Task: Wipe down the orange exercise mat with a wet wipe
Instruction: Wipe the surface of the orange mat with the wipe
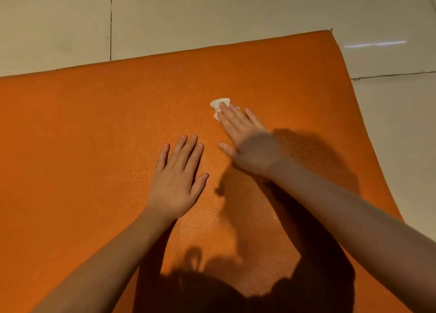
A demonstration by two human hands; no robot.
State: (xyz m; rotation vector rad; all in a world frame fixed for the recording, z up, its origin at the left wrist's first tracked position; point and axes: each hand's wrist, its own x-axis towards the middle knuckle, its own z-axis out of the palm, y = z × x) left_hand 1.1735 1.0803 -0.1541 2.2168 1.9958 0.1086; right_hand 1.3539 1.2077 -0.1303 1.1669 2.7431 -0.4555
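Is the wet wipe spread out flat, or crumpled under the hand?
Crumpled. The wet wipe shows as a small bunched white lump, poking out from under the flat right hand on the orange mat.

Wet wipe (219, 105) mostly under fingers (230, 117)

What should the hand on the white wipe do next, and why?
Probably sweep the right hand, pressing the wet wipe, leftward across the orange mat. The wipe sits bunched under its straight fingertips, the left hand lies flat on the mat as if bracing it, and a broad stretch of mat lies to that side.
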